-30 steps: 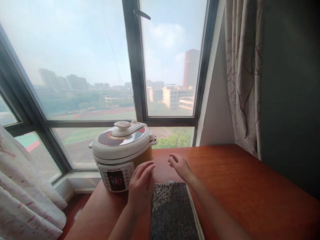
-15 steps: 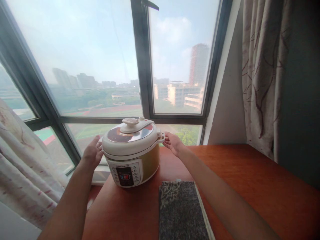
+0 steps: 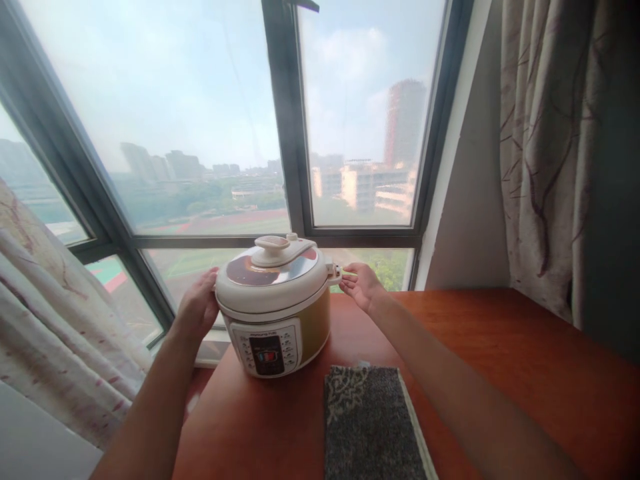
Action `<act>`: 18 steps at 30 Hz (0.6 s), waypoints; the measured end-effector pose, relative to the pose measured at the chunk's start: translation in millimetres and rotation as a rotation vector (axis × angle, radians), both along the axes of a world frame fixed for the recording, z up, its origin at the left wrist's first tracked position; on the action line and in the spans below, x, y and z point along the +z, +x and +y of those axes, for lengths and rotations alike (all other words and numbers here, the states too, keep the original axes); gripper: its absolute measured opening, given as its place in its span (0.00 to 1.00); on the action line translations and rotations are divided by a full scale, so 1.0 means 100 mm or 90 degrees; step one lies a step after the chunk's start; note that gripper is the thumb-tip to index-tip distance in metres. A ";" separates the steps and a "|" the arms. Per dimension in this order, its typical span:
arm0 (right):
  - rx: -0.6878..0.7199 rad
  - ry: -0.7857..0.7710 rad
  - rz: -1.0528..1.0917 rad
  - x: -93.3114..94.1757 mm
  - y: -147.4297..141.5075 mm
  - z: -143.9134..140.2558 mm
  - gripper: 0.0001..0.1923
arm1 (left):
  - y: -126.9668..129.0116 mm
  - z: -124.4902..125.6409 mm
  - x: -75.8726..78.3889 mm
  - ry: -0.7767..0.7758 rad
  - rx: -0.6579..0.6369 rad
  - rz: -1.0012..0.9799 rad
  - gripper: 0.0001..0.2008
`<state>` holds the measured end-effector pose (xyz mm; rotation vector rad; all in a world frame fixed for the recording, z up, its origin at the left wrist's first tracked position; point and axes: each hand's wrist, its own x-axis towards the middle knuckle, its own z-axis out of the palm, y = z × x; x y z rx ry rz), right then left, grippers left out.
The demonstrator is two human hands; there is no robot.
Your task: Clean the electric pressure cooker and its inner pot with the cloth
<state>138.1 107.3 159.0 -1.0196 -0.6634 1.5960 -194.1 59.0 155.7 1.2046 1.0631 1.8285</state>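
A white and gold electric pressure cooker (image 3: pixel 275 307) stands upright on the reddish-brown table (image 3: pixel 250 427), its lid on and its control panel facing me. At its left side is my left hand (image 3: pixel 200 307), with the fingers curled against the rim; the handle there is hidden behind them. My right hand (image 3: pixel 363 285) has its fingers closed on the white right-hand handle (image 3: pixel 335 272). In front of the cooker, to the right, lies a folded dark grey cloth (image 3: pixel 370 420) with a pale pattern at one corner.
Close behind the cooker are large windows with a dark frame (image 3: pixel 295 133). A patterned curtain (image 3: pixel 55 320) hangs at the left, and another curtain (image 3: pixel 545 153) at the right. The table's left edge runs close beside the cooker.
My left hand has closed in against the cooker's left side. My right hand stays at the right handle. The whole view has shifted slightly, so everything appears farther right.
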 end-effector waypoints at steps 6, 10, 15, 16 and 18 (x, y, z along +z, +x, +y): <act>-0.078 0.027 -0.056 -0.02 0.46 0.08 0.06 | 0.48 0.16 -0.14 0.007 -0.051 -0.064 0.18; -0.137 0.028 -0.091 -0.03 0.86 0.09 0.03 | 0.91 0.31 -0.23 0.025 -0.105 -0.056 0.20; -0.206 0.030 -0.141 -0.04 1.26 0.12 0.03 | 1.40 0.43 -0.27 0.031 -0.143 -0.043 0.20; -0.216 0.034 -0.151 -0.04 1.33 0.12 0.03 | 1.48 0.45 -0.28 0.028 -0.145 -0.044 0.20; -0.231 0.044 -0.170 -0.05 1.45 0.13 0.03 | 1.62 0.48 -0.31 0.026 -0.151 -0.056 0.19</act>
